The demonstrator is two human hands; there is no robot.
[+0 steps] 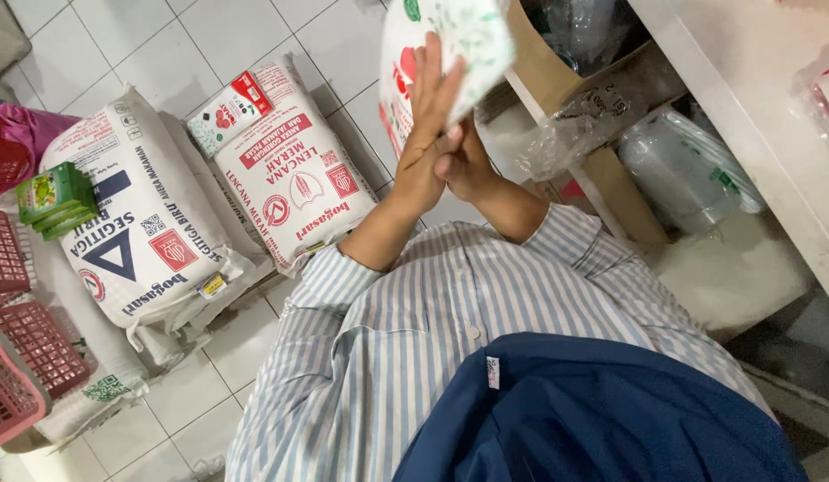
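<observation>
Packet (450,36), white with green and red print, is raised at top centre, above the tiled floor (209,36). Left hand (428,134) lies flat against it, fingers straight; right hand (463,165) curls behind, grip unclear. Best supported from underneath. Left: two flour sacks (218,205), sealed. Right: cardboard box (566,80) holding clear plastic.

Two big flour sacks (142,223) (294,170), two hands (428,134) (463,161), three red baskets (17,357).

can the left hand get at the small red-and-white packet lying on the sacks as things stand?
Probably not right away. The left hand is pressed flat against a white packet held up with the right hand, so it is busy. The small red-and-white packet lies uncovered on the sack, nothing over it.
</observation>
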